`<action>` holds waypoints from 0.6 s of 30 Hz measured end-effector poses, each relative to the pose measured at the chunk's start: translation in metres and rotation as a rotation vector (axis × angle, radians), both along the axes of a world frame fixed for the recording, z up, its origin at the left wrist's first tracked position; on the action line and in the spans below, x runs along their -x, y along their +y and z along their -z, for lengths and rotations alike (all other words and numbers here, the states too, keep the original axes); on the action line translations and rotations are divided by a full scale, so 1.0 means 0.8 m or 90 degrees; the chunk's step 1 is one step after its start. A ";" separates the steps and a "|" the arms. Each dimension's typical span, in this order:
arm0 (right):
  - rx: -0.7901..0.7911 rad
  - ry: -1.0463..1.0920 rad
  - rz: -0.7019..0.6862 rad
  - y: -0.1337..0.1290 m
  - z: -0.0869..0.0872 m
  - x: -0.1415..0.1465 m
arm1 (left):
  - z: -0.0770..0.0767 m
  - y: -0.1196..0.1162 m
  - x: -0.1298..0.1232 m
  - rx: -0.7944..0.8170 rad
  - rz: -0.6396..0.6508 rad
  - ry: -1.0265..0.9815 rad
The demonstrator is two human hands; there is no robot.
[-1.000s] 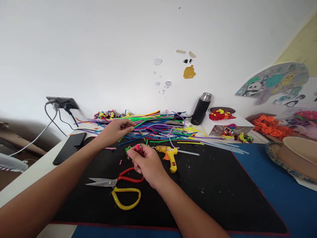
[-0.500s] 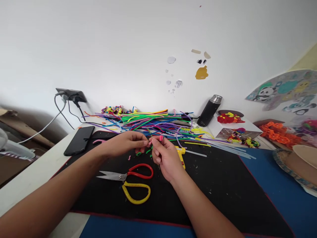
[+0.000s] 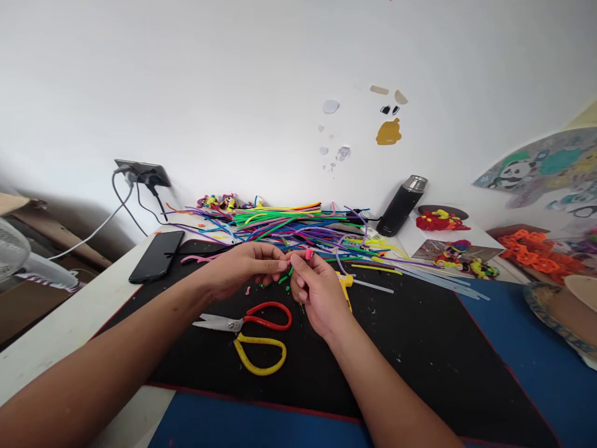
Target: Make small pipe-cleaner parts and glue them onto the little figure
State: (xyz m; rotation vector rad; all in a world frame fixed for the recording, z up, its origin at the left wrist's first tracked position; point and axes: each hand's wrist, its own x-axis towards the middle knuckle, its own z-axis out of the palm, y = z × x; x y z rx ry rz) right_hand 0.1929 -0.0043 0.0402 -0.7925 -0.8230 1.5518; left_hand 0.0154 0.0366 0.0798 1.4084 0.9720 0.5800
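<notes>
My left hand (image 3: 252,267) and my right hand (image 3: 321,295) meet above the black mat (image 3: 410,361), fingertips pinched close together. Between them is a small pink pipe cleaner piece (image 3: 308,254); its bright end sticks up over my right fingers, and a thin paler part reaches my left fingertips. Most of it is hidden by the fingers. Below my hands lie scissors (image 3: 237,325) with one red and one yellow handle, blades apart and pointing left. A yellow glue gun (image 3: 346,282) is partly hidden behind my right hand. Green scraps (image 3: 286,277) and a pink scrap (image 3: 247,290) lie close by.
Many coloured pipe cleaners (image 3: 280,224) are heaped along the wall. A phone (image 3: 156,256) lies left, and a black thermos (image 3: 402,205) leans at the back. Clear glue sticks (image 3: 438,280), a white box (image 3: 405,233) and orange pieces (image 3: 532,252) are to the right.
The whole view has shifted slightly, so everything appears a little further right. Both hands keep their pinch on the pink piece, with my fingertips slightly rearranged.
</notes>
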 end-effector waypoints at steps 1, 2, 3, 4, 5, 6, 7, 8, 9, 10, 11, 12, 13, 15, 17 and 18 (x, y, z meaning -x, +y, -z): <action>0.000 0.000 -0.002 0.000 0.000 0.000 | 0.000 0.000 -0.001 -0.004 -0.009 0.007; 0.001 -0.001 -0.002 0.000 0.000 0.000 | -0.001 0.000 -0.001 -0.012 -0.018 0.014; 0.002 -0.001 -0.001 -0.001 -0.001 -0.001 | -0.001 0.000 -0.001 -0.020 -0.028 0.020; 0.003 -0.003 0.001 -0.001 -0.001 -0.001 | -0.002 0.000 -0.001 -0.030 -0.036 0.025; 0.003 -0.006 0.004 -0.001 -0.001 0.000 | -0.003 0.001 0.000 -0.041 -0.043 0.031; 0.004 -0.010 0.005 0.000 -0.002 0.000 | -0.004 0.001 0.001 -0.054 -0.050 0.036; 0.003 -0.016 0.007 0.000 -0.002 0.000 | -0.006 0.001 0.001 -0.069 -0.055 0.041; 0.003 -0.023 0.008 0.000 -0.002 0.001 | -0.007 0.001 0.002 -0.086 -0.060 0.047; 0.003 -0.029 0.008 0.000 -0.002 0.001 | -0.009 0.001 0.002 -0.102 -0.063 0.054; 0.003 -0.035 0.007 0.000 -0.002 0.002 | -0.011 0.001 0.003 -0.116 -0.064 0.060; 0.004 -0.039 0.006 0.000 -0.002 0.002 | -0.013 0.001 0.003 -0.126 -0.064 0.065; 0.004 -0.041 0.004 0.000 -0.002 0.002 | -0.014 0.000 0.003 -0.132 -0.063 0.067; 0.004 -0.041 0.002 0.000 -0.002 0.002 | -0.015 0.000 0.003 -0.135 -0.062 0.067; 0.003 -0.041 -0.001 -0.001 -0.001 0.003 | -0.017 0.000 0.004 -0.138 -0.060 0.064; -0.001 -0.044 -0.003 -0.001 0.000 0.003 | -0.018 0.000 0.005 -0.141 -0.058 0.067; -0.004 -0.048 -0.004 -0.001 0.000 0.003 | -0.017 0.000 0.005 -0.145 -0.058 0.071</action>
